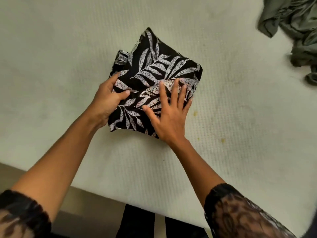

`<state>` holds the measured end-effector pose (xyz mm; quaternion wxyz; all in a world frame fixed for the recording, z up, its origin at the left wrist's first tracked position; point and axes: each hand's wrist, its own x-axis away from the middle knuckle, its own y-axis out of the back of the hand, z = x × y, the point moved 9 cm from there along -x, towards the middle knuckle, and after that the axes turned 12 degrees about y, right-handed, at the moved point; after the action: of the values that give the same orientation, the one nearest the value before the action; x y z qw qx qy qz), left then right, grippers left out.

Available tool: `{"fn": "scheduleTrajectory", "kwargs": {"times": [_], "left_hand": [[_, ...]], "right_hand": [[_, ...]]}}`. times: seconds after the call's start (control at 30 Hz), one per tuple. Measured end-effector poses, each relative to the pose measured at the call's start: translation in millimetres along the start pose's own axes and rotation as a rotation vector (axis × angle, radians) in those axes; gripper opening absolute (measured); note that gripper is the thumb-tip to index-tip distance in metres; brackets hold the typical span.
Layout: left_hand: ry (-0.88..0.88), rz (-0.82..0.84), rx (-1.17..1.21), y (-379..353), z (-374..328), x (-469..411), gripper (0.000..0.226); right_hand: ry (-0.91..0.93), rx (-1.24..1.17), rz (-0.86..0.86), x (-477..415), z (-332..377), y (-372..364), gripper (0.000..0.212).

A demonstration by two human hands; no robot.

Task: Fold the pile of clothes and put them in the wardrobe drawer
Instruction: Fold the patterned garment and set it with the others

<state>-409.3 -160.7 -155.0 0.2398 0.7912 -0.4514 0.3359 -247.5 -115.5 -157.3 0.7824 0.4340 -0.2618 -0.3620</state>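
Your leaf-print garment (159, 66) lies folded square on the bed (68, 48), under your fingers. Your left hand (107, 98) grips its left edge; your right hand (169, 114) presses on top, fingers spread wide. Folding seems done: next, lift it flat and carry it to the drawer.

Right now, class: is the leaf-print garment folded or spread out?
Folded: the leaf-print garment is a compact, layered square bundle on the mattress.

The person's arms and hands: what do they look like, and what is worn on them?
The left hand and right hand are bare, with no glove, ring or watch visible. The left sleeve and right sleeve, ending near the elbows, are dark, sheer, patterned fabric with black edges.
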Motion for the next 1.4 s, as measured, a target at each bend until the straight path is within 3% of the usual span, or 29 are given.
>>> {"fn": "scheduleTrajectory", "kwargs": {"times": [0.1, 0.2, 0.27, 0.33, 0.47, 0.6, 0.7, 0.83, 0.93, 1.1, 1.3, 1.4], "left_hand": [[-0.089, -0.287, -0.266, 27.2, 6.9, -0.1, 0.054], [-0.179, -0.539, -0.628, 41.3, -1.5, -0.4, 0.058], [-0.065, -0.506, -0.565, 42.2, 3.3, -8.4, 0.075], [0.032, -0.463, -0.559, 40.2, 7.2, -16.2, 0.085], [0.152, -0.342, -0.458, 38.6, 9.0, -27.2, 0.080], [-0.024, -0.288, -0.542, 21.0, -20.4, -12.0, 0.057], [-0.144, -0.290, -0.595, -2.9, -44.1, 8.7, 0.052], [-0.206, -0.295, -0.599, -41.9, -59.1, 36.9, 0.055], [-0.255, -0.212, -0.584, -108.0, -63.9, 58.4, 0.054], [-0.341, -0.017, -0.673, -266.8, -62.9, 83.2, 0.051], [-0.525, 0.196, -0.879, -503.4, -43.9, 127.8, 0.048], [-0.632, 0.268, -1.024, -599.5, -30.8, 146.6, 0.051]], "right_hand": [[0.077, 0.172, 0.180, -0.4, 0.1, -31.8, 0.081], [0.076, 0.180, 0.214, -3.4, -1.2, -38.4, 0.081], [0.022, 0.091, 0.133, -0.9, -2.9, -28.5, 0.077], [-0.156, -0.063, -0.013, 7.5, -14.5, -13.3, 0.069], [-0.456, -0.350, -0.206, 27.3, -36.4, 1.3, 0.069], [-0.582, -0.666, -0.263, 24.3, -51.2, 12.3, 0.090], [-0.540, -0.989, -0.250, 12.4, -55.4, 22.1, 0.102], [-0.449, -0.993, -0.242, 20.7, -72.8, 56.3, 0.093], [-0.496, -0.929, -0.364, 56.1, -122.4, 100.4, 0.078], [-0.604, -0.832, -0.567, 144.5, -224.6, 179.7, 0.074], [-0.851, -0.633, -0.761, 277.0, -343.6, 259.2, 0.080], [-0.943, -0.640, -0.774, 318.1, -381.3, 269.7, 0.086]]}}
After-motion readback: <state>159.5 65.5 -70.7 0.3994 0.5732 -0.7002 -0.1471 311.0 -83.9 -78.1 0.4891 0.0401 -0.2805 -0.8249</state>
